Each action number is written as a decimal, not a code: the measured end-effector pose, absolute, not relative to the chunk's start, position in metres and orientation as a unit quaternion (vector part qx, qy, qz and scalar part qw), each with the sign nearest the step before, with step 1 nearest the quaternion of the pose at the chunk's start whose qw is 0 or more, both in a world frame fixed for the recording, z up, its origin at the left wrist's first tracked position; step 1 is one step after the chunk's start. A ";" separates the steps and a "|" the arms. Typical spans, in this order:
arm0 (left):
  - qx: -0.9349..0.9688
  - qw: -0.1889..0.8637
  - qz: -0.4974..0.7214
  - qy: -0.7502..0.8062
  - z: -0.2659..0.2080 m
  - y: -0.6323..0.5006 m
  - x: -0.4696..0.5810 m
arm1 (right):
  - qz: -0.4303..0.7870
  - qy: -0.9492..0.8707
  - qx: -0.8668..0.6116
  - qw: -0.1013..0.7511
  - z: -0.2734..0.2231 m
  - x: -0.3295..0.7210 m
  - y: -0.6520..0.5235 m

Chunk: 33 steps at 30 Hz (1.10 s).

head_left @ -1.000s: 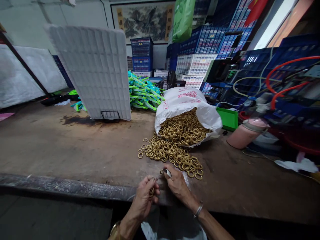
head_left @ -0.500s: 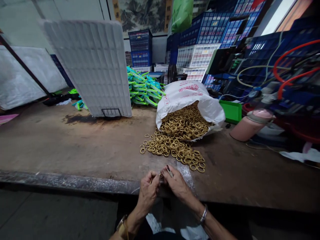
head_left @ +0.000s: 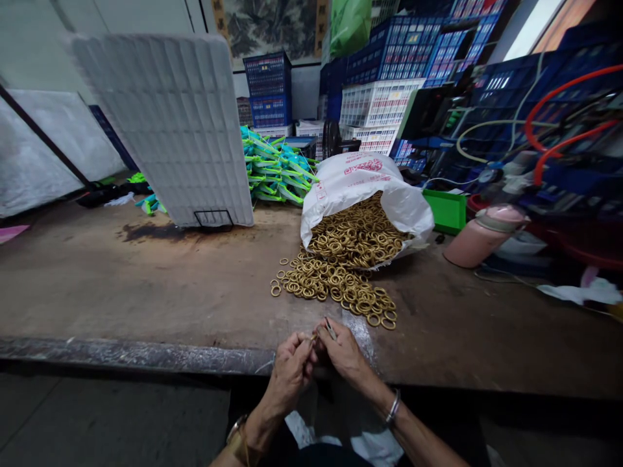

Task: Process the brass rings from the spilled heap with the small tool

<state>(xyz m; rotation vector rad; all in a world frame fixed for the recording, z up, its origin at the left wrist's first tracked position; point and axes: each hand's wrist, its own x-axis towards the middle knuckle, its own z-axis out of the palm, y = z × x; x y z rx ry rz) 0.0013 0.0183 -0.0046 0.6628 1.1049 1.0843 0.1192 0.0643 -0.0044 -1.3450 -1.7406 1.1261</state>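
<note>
At the table's front edge, my left hand [head_left: 292,364] pinches a small brass-coloured ring [head_left: 313,337] between thumb and fingertips. My right hand [head_left: 343,350] is closed beside it, fingertips close to the ring. A slim tool with a dark tip [head_left: 330,329] sticks up out of the right hand; its lower part is hidden, so its exact kind is unclear. Just beyond the hands lies a loose heap of brass-coloured rings [head_left: 335,282]. They spill from the mouth of a white sack [head_left: 363,175] that lies on its side, full of the same rings.
A grey ribbed panel [head_left: 168,130] stands upright on the wooden table [head_left: 121,285]. Behind it are bundled green and blue pieces [head_left: 277,165]. To the right are a green tray [head_left: 444,211], a pink bottle [head_left: 484,237] and orange hoses [head_left: 535,143]. Stacked crates [head_left: 379,104] fill the back.
The ring between the fingers shows more plainly now. Both hands stay together at the table edge with only small finger movements; the view has shifted slightly.
</note>
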 end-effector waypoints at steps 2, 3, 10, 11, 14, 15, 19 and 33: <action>0.291 0.666 0.482 0.490 -0.004 0.019 0.002 | 0.382 -0.705 -0.513 0.305 -0.007 0.122 0.063; 0.292 0.664 0.486 0.488 -0.004 0.019 0.002 | 0.359 -0.731 -0.504 0.287 -0.009 0.123 0.062; 0.330 0.640 0.506 0.474 0.002 0.021 0.004 | 0.283 -0.809 -0.465 0.222 -0.017 0.124 0.055; 0.339 0.633 0.505 0.478 0.003 0.021 0.003 | 0.279 -0.810 -0.467 0.219 -0.017 0.123 0.056; 0.359 0.615 0.503 0.490 0.002 0.020 0.003 | 0.266 -0.814 -0.471 0.211 -0.016 0.122 0.057; 0.364 0.610 0.502 0.493 0.002 0.020 0.002 | 0.265 -0.815 -0.472 0.208 -0.016 0.122 0.057; 0.390 0.592 0.508 0.490 -0.001 0.020 0.001 | 0.278 -0.815 -0.469 0.197 -0.012 0.123 0.057; 0.387 0.679 0.439 0.443 0.010 -0.002 0.001 | 0.145 -0.798 -0.584 0.046 0.001 0.128 0.078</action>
